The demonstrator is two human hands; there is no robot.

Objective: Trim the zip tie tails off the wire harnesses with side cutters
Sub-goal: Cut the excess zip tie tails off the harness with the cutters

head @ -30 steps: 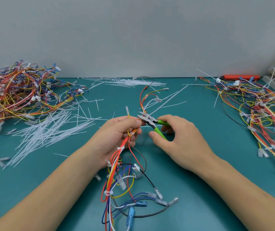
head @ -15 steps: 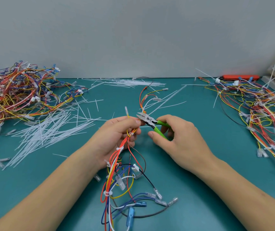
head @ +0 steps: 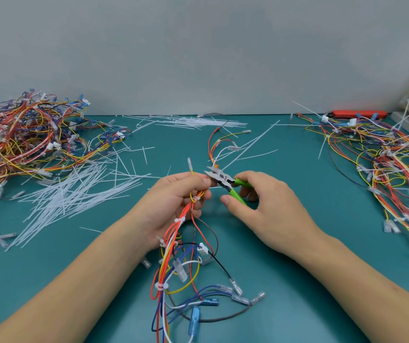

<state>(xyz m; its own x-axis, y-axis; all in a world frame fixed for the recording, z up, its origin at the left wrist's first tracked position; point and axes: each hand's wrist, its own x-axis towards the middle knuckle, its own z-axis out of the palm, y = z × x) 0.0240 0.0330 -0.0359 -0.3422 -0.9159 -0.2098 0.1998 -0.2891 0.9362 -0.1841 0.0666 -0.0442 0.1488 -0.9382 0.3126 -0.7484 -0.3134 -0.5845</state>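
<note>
**Cutter nose at the bundle, wires close to the blades**

The left hand (head: 173, 201) has its fingers curled round the wire harness (head: 171, 253) near its upper end, holding it just above the teal table (head: 297, 280) at the centre of the view. The rest of the harness trails toward 6 o'clock. The right hand (head: 260, 206) grips the green handles of the side cutters (head: 219, 178), whose nose points toward 9 o'clock and sits just beside the left fingertips. The blades look slightly parted. A long white zip tie tail (head: 248, 144) runs from the nose toward 1 o'clock.

Risks, as judged: the orange and yellow wires lie right at the blades, so a poorly seated bite could nick insulation. The left fingertips are close enough to be pinched. A cut tail may fly off.

Cut tails (head: 69, 194) lie at 9 o'clock beside one pile of harnesses (head: 20, 137). An untrimmed pile (head: 384, 164) sits at 3 o'clock.
</note>
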